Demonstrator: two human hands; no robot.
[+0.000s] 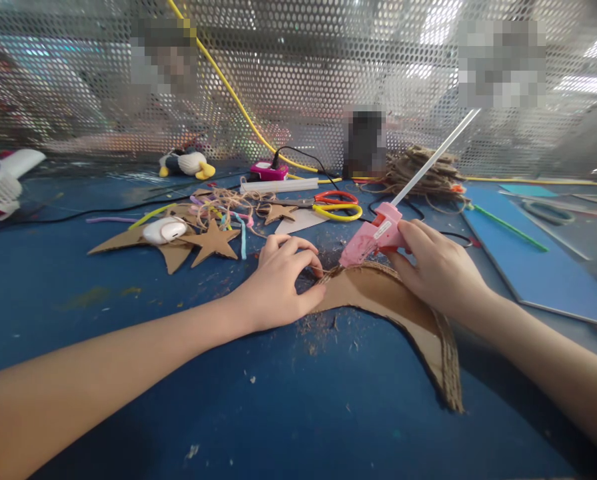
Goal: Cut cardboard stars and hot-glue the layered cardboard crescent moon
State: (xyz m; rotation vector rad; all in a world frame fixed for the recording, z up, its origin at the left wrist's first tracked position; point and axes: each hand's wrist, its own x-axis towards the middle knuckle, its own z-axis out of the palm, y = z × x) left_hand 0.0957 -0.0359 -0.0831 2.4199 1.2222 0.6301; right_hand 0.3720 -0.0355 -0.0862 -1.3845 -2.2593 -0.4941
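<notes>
On our blue-painted counter (178,387), short of its far edge, we had a curved brown cardboard crescent (368,290). Our left hand (286,283) held its left end; our right hand (441,263) gripped a pink plastic glue gun (368,239).

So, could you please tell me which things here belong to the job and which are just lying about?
In the job:
glue gun, in the right hand
glue stick, in the gun
crescent, touched by the left hand
twine, along its outer edge

Seemingly lying about:
toy
scissors
white case
blue board
star, though it may belong
</notes>
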